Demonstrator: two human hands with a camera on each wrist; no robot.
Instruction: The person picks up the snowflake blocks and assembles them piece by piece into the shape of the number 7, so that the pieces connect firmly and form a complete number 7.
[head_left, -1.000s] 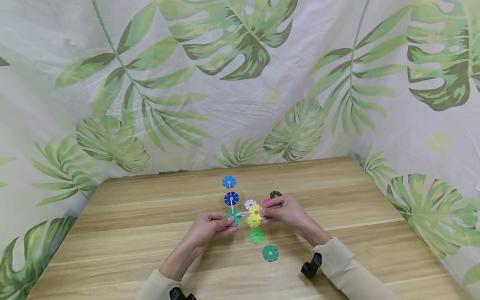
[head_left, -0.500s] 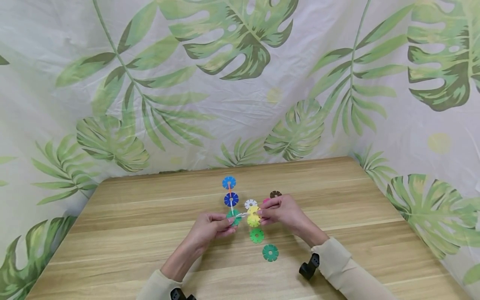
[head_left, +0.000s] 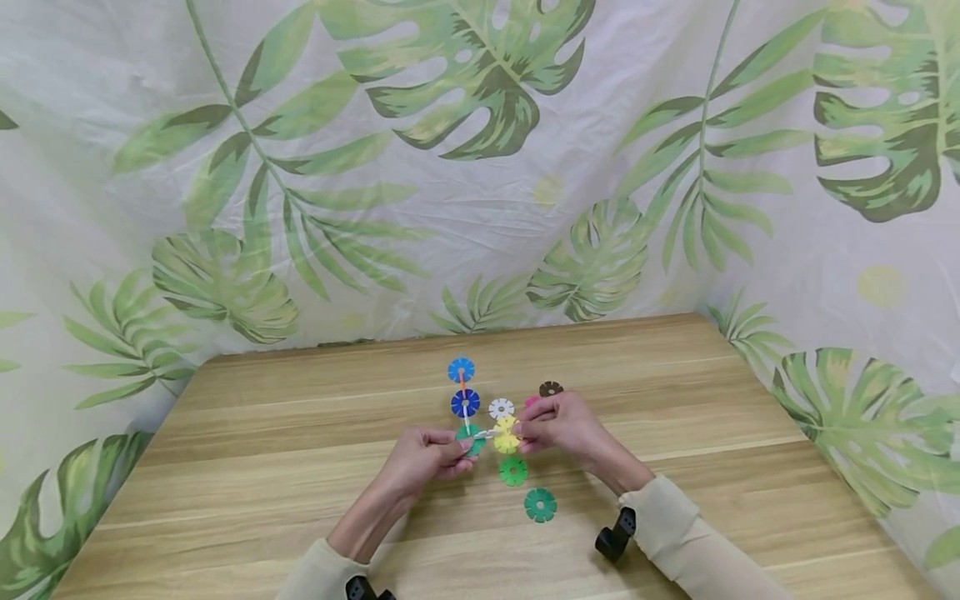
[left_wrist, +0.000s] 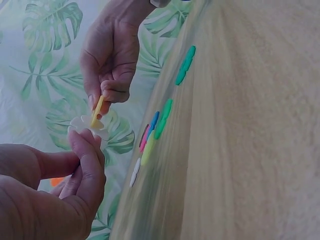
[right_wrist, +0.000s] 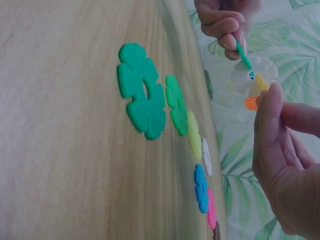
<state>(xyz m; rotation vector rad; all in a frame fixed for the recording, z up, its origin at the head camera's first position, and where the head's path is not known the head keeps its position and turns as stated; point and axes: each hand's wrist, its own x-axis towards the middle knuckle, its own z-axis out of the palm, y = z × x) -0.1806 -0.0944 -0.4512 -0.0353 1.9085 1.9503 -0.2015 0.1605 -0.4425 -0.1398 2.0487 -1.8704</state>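
My left hand (head_left: pixel 427 458) pinches a green notched disc (head_left: pixel 478 447), one of the flat plastic interlocking discs. Away from it runs a joined chain: an edge-on white disc (head_left: pixel 467 419), a dark blue disc (head_left: pixel 457 403), an edge-on orange disc (head_left: pixel 462 386) and a light blue disc (head_left: pixel 453 370). Another white disc (right_wrist: pixel 267 70) projects from the green one towards my right hand (head_left: pixel 562 427). Between thumb and fingers that hand pinches a yellow disc (right_wrist: pixel 260 82), its edge right at the white disc's rim. Both hands are raised above the table.
Loose discs lie on the wooden table (head_left: pixel 300 467) beneath and beside my right hand: white (head_left: pixel 494 409), yellow (right_wrist: pixel 194 135), blue (right_wrist: pixel 201 189), pink (right_wrist: pixel 211 207), brown (head_left: pixel 551 388), light green (head_left: pixel 506 472) and green (head_left: pixel 531 505). A leaf-patterned cloth (head_left: pixel 480 208) hangs behind.
My left hand and the chain have shifted slightly right and nearer to me. The yellow disc in my right hand has moved a little left and down, closer to the white disc.
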